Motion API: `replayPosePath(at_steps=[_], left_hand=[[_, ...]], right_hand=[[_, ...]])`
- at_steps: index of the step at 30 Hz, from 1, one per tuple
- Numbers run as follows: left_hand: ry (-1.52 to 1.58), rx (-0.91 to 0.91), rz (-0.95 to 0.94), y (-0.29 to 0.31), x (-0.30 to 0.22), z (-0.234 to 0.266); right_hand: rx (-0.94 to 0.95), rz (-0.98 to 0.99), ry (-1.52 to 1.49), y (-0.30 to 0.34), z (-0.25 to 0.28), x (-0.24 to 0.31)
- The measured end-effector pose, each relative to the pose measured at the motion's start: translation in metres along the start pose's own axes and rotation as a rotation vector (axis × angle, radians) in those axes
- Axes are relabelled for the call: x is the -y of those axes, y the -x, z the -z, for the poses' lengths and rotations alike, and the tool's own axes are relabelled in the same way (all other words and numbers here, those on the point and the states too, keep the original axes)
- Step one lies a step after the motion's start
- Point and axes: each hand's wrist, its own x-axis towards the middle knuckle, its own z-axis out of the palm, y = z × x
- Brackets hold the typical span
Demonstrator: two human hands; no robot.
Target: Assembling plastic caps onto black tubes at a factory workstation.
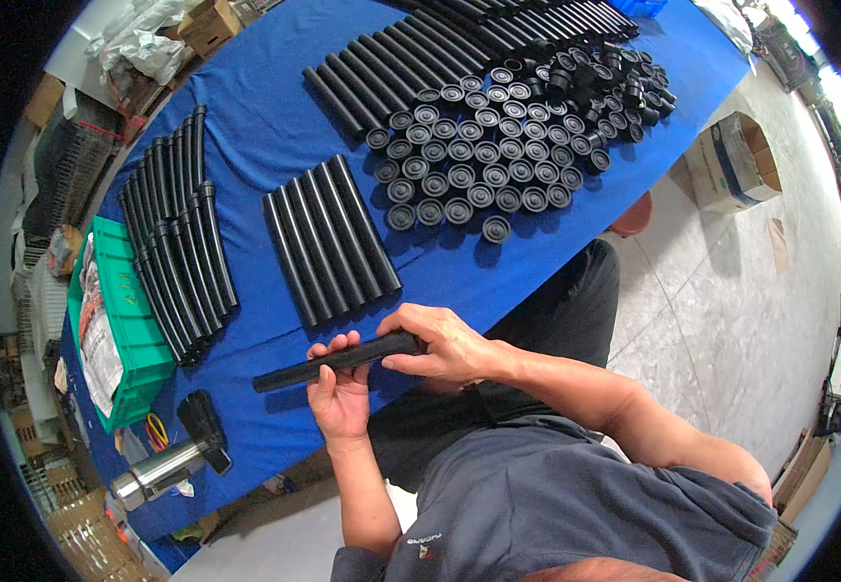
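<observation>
A black tube [290, 375] lies across both my hands above the table's near edge. My left hand [345, 400] is closed round its middle from below, fingertips showing over the top. Around the tube's right end wraps my right hand [443, 345]; whether a cap sits at that end is hidden by the fingers. Just beyond my hands, a row of several plain black tubes [331, 238] lies side by side. Round black caps [479, 175] are spread farther off to the right, most standing with their ringed faces up.
Tubes with wider collars [176, 233] lie at the left, beside a green crate [129, 330]. More tubes [396, 63] line the far side. A metal flask [159, 475] and a black object [205, 430] are near left. An open cardboard box [736, 163] stands on the floor.
</observation>
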Motion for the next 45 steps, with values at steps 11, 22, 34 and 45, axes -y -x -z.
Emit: replayPosePath(at_steps=[11, 22, 34, 45], left_hand=[[-0.040, 0.029, 0.013, -0.001, -0.005, -0.002], [-0.028, 0.026, 0.004, -0.001, -0.001, -0.001], [-0.051, -0.090, -0.072, 0.026, -0.043, 0.000], [-1.090, -0.292, 0.271, 0.088, -0.120, -0.028]], right_hand=[[0.073, -0.197, -0.026, -0.009, 0.002, 0.011], [-0.077, -0.212, -0.171, -0.005, -0.005, 0.006], [-0.057, -0.263, -0.207, -0.005, 0.001, -0.001], [0.391, -0.133, -0.464, -0.048, 0.001, 0.018]])
